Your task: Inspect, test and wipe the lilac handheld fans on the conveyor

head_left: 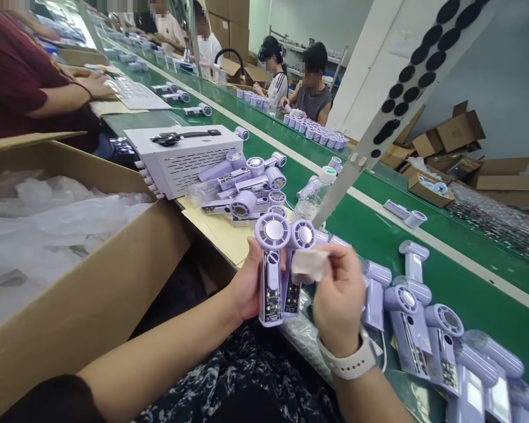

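Note:
Two purple handheld fans are upright in front of me, the nearer fan and a second fan partly behind it. My left hand is closed around the nearer fan's handle from the left; whether it also grips the second one is hidden. Circuit boards show through the lower handles of both. My right hand, with a pale watch strap at the wrist, pinches a whitish cloth. This cloth covers part of the second fan's handle; whether it touches is unclear.
A heap of purple fans lies beside a white box-shaped device. More fans crowd the right side. A slanted metal post and clear bottle stand ahead. An open carton is at left. People sit along the green conveyor.

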A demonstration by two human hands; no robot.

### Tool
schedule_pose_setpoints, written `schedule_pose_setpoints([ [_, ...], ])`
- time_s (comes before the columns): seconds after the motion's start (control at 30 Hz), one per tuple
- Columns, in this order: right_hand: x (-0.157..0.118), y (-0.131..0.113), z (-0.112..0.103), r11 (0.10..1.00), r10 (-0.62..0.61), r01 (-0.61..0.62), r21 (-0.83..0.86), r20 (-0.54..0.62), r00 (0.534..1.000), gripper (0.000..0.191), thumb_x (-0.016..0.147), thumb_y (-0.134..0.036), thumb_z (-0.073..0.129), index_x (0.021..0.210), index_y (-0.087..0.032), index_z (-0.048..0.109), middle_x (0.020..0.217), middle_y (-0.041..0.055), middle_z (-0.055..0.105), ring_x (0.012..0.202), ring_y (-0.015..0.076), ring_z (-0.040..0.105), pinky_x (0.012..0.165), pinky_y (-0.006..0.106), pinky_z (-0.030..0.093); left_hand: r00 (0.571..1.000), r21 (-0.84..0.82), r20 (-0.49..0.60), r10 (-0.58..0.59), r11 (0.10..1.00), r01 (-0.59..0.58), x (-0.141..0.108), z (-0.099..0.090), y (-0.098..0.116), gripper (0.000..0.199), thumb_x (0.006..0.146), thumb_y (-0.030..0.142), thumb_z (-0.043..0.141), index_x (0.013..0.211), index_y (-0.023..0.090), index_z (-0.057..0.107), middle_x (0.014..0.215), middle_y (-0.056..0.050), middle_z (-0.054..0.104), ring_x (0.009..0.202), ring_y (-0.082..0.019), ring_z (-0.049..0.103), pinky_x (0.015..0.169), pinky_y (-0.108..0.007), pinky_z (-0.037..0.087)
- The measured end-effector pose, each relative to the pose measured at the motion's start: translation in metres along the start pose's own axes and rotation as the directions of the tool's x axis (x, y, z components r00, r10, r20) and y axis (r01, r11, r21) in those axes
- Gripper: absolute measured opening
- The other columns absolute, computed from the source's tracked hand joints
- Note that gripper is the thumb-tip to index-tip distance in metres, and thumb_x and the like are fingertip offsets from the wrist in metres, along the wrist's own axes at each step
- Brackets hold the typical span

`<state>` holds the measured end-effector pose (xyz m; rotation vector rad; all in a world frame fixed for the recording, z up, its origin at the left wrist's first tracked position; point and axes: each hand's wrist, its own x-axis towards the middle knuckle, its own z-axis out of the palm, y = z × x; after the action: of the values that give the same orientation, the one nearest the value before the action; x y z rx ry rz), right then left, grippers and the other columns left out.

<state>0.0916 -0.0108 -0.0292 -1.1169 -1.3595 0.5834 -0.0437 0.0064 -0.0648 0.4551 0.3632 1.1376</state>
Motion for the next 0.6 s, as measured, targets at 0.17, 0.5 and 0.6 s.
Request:
schedule_pose_setpoints([
  [0.17, -0.006, 0.002, -0.003, 0.984, -0.111, 0.139, -0.109, 0.233, 0.966, 0.019, 0.088, -0.008, 0.063, 0.089, -0.025, 0.07, 0.087, 0.0008, 0.067, 0.081, 0.0193, 0.063, 0.071, 0.031, 0.05, 0.998, -0.082, 0.056, -0.034, 0.996, 0.039, 0.002, 0.01, -0.005, 0.068, 0.06, 0.083, 0.073, 0.063, 0.016, 0.061, 0.06, 0.0, 0.057, 0.061, -0.014, 0.053, 0.065, -0.026, 0.048],
  [0.5, -0.028, 0.004, -0.01, 0.907, -0.32, 0.358, -0.221, 0.191, 0.928, 0.018, 0.092, -0.007, 0.063, 0.089, -0.023, 0.069, 0.086, 0.0032, 0.067, 0.08, 0.0195, 0.065, 0.07, 0.032, 0.053, 0.993, -0.023, 0.031, -0.114, 0.993, 0.115, -0.01, 0.0, -0.005, 0.07, 0.06, 0.084, 0.072, 0.067, 0.015, 0.064, 0.059, -0.001, 0.06, 0.055, -0.012, 0.052, 0.056, -0.023, 0.044],
  [0.6, -0.033, 0.003, -0.009, 0.889, -0.352, 0.4, -0.224, 0.225, 0.909, 0.02, 0.093, -0.003, 0.061, 0.09, -0.021, 0.068, 0.086, 0.0041, 0.067, 0.08, 0.0186, 0.065, 0.07, 0.03, 0.054, 0.996, 0.063, 0.03, -0.082, 0.995, 0.08, -0.011, 0.0, -0.001, 0.073, 0.059, 0.086, 0.071, 0.064, 0.014, 0.063, 0.057, -0.001, 0.057, 0.053, -0.012, 0.049, 0.052, -0.023, 0.041],
])
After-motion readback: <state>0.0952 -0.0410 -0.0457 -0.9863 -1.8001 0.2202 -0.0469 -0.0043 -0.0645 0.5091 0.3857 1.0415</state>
